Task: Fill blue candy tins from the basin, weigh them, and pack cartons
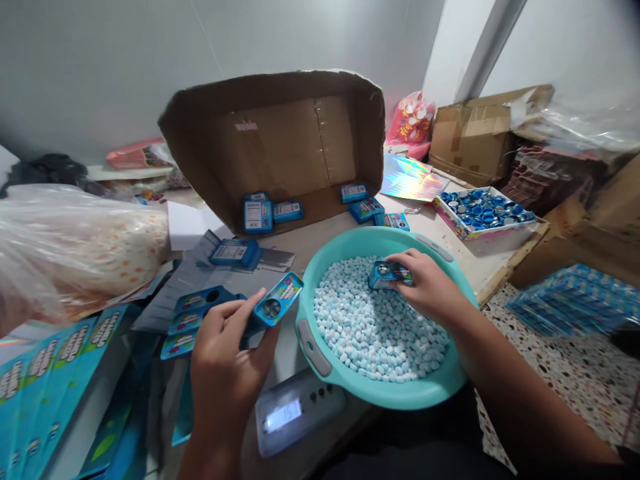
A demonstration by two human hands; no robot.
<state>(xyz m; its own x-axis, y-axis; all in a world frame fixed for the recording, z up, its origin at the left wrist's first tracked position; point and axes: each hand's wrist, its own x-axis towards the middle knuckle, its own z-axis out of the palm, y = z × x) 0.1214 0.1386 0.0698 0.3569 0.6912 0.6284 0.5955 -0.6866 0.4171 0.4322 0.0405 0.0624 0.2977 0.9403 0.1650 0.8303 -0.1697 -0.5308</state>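
Observation:
My left hand [227, 353] is closed around a small blue candy box [280, 299] with a dark round opening in its face, held left of the turquoise basin [307, 267]. Inside the basin lies a heap of pale blue and white candies [385, 333]. Over its far side, my right hand [425, 277] grips another blue candy box [381, 275], which also has a round opening and sits low against the candies. Just below the basin's left handle is a digital scale [300, 413] with a lit display, partly beneath the basin.
A cardboard box [280, 147] lies on its side at the back, with several blue packs [259, 215] in and before it. A tray of blue caps [483, 210] stands right. Flat blue cartons [55, 387] and a clear plastic bag [90, 240] are left.

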